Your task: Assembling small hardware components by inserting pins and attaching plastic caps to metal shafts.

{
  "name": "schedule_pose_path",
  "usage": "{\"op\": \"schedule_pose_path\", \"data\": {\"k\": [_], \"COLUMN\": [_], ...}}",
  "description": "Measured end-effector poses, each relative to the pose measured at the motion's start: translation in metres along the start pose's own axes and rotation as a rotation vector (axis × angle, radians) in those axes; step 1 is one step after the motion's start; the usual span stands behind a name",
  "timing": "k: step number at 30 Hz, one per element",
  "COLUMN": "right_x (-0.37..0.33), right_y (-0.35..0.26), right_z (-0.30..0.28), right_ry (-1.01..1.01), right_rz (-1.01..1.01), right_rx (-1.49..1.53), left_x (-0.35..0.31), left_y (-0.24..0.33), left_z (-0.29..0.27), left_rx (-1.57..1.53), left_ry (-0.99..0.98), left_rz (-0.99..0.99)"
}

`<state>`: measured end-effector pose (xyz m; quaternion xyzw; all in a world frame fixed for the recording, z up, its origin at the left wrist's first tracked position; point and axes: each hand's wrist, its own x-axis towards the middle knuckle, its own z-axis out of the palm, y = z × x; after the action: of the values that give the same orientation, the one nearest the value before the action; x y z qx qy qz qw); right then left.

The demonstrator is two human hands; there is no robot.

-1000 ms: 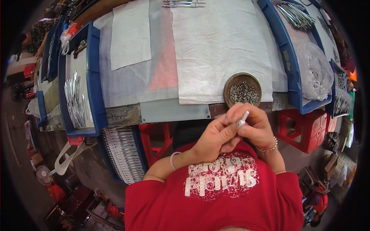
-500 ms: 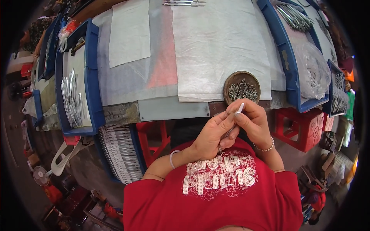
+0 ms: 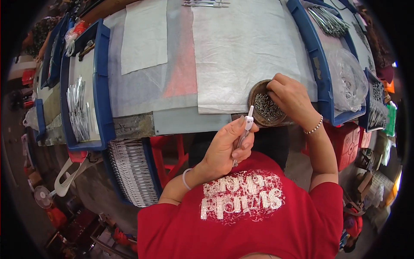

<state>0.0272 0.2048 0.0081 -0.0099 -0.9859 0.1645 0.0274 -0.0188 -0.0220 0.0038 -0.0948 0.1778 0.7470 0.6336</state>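
My left hand (image 3: 221,149) is closed around a slim metal tool with a white head (image 3: 249,122), held upright in front of my chest. A narrow white tip points up past my thumb, and dark spots like holes mark the head. My right hand (image 3: 295,98) reaches over the right rim of a round brown bowl (image 3: 252,96), its fingers bent together and the tips down inside. Small metal pins or screws (image 3: 266,108) fill the bowl's bottom. Whatever those fingertips pinch is hidden. The bowl stands at the table's near edge, just beyond the tool.
White sheets (image 3: 250,56) cover the table, with several slim metal tools (image 3: 206,4) at its far edge. Blue trays flank it: the left tray (image 3: 103,86) holds metal rods, the right tray (image 3: 321,82) rods and a plastic bag (image 3: 347,82). A crate of metal parts (image 3: 131,168) stands below left.
My hands have parted. The right one has left the tool and moved up and right into the bowl. My left hand keeps the tool, slightly lower and further left.
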Motion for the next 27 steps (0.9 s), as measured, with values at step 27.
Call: {"op": "schedule_pose_path", "data": {"k": [27], "right_x": [-0.003], "right_y": [-0.005], "right_z": [0.016], "right_ry": [0.050], "right_rz": [0.207], "right_rx": [0.059], "left_x": [0.013], "left_y": [0.004], "left_z": [-0.002], "left_rx": [-0.007], "left_ry": [0.022], "left_rz": [-0.045]}}
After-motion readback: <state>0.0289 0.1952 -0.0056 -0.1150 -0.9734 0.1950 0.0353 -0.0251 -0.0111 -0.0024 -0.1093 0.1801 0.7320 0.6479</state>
